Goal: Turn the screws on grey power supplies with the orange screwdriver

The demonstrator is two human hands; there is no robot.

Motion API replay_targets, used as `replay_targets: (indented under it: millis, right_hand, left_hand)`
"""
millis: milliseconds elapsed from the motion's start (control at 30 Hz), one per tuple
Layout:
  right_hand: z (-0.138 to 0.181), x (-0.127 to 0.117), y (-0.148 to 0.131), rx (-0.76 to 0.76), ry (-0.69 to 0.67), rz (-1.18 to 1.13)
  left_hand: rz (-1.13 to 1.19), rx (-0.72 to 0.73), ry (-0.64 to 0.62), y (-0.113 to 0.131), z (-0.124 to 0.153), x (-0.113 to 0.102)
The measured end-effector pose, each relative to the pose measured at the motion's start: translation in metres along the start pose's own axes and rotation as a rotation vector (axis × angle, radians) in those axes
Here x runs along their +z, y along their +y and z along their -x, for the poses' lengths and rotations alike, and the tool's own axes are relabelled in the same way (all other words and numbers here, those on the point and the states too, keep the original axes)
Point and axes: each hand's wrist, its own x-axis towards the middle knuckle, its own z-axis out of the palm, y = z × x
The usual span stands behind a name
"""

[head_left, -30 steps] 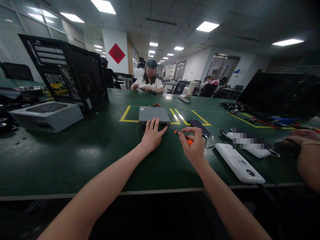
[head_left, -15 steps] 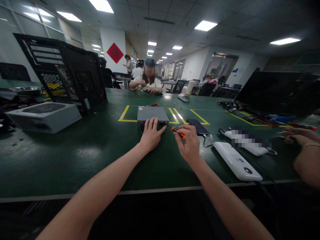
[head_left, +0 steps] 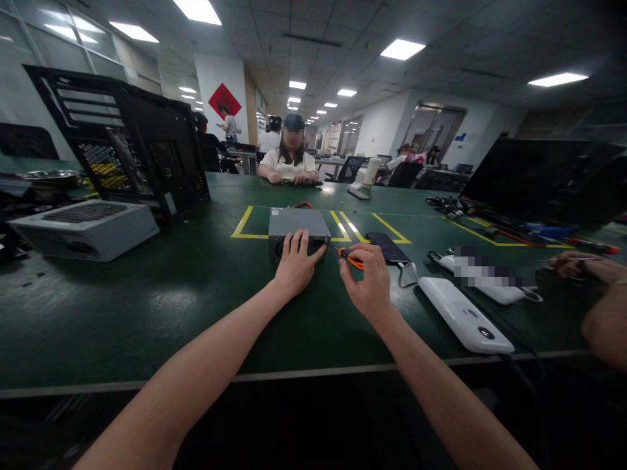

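A grey computer power supply (head_left: pixel 301 222) sits on the green table in front of me, a bundle of cables behind it. My left hand (head_left: pixel 296 264) grips its near side, fingers over the front edge and thumb stretched to the right front corner. In my right hand (head_left: pixel 368 277), thumb and fingers are pinched round the orange-and-black handle of a screwdriver (head_left: pixel 351 259). Its thin shaft points left to the power supply's front right corner, close to my left thumb. Whether the tip sits in a screw is too small to tell.
Left stand a second power supply (head_left: pixel 88 228) and a black computer case (head_left: pixel 142 143). A dark phone (head_left: pixel 388 248) and a white power bank (head_left: pixel 463 314) lie right of my hand. A co-worker's hand (head_left: pixel 582 266) is at the far right; another person (head_left: pixel 289 156) sits opposite.
My right hand and the screwdriver handle have shifted very slightly; my left hand stays on the power supply. The person opposite has lowered their hands to the table.
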Motion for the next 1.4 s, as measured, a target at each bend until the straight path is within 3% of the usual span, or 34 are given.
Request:
replay_targets:
  millis: [467, 867, 1067, 1400]
  right_hand:
    - [0.0, 0.0005, -0.0006, -0.01, 0.048, -0.012]
    - [0.0031, 0.0026, -0.002, -0.075, -0.08, -0.028]
    - [0.004, 0.0021, -0.0015, -0.033, 0.015, -0.032]
    - [0.0053, 0.0042, 0.0058, 0.061, 0.017, -0.012]
  left_hand:
    - [0.01, -0.022, -0.008, 0.0011, -0.0005, 0.0018]
    - [-0.002, 0.004, 0.006, 0.0003, 0.0002, -0.0004]
    - [0.021, 0.0, -0.003, 0.0002, 0.0002, -0.0011]
    - [0.023, -0.001, -0.005, -0.0003, 0.0005, -0.0002]
